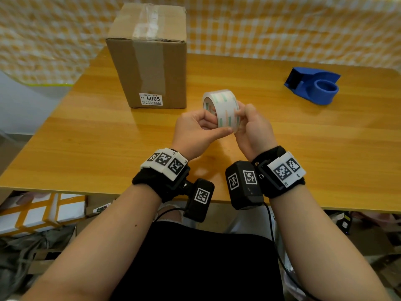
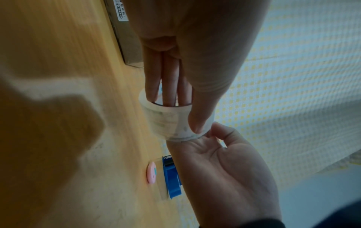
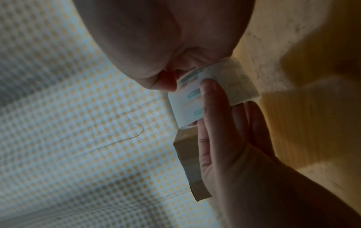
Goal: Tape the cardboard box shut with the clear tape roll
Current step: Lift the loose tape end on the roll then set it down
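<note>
The clear tape roll (image 1: 221, 107) is held up above the wooden table (image 1: 86, 153), between both hands. My left hand (image 1: 201, 129) grips it with fingers (image 2: 170, 86) pushed through the core and the thumb (image 2: 199, 117) pressed on the outer face. My right hand (image 1: 249, 124) pinches the roll's right edge (image 3: 187, 77) with thumb and fingertips. The cardboard box (image 1: 149, 59) stands upright at the back left, flaps down, with old tape (image 1: 147, 25) across its top. In the right wrist view the box (image 3: 187, 155) shows behind my left hand (image 3: 220, 138).
A blue tape dispenser (image 1: 312, 84) sits at the back right of the table. A small pink round object (image 2: 151, 172) lies beside the dispenser (image 2: 171, 179) in the left wrist view. A yellow checked cloth (image 1: 282, 27) hangs behind the table. Boxes and clutter lie under the table's front edge.
</note>
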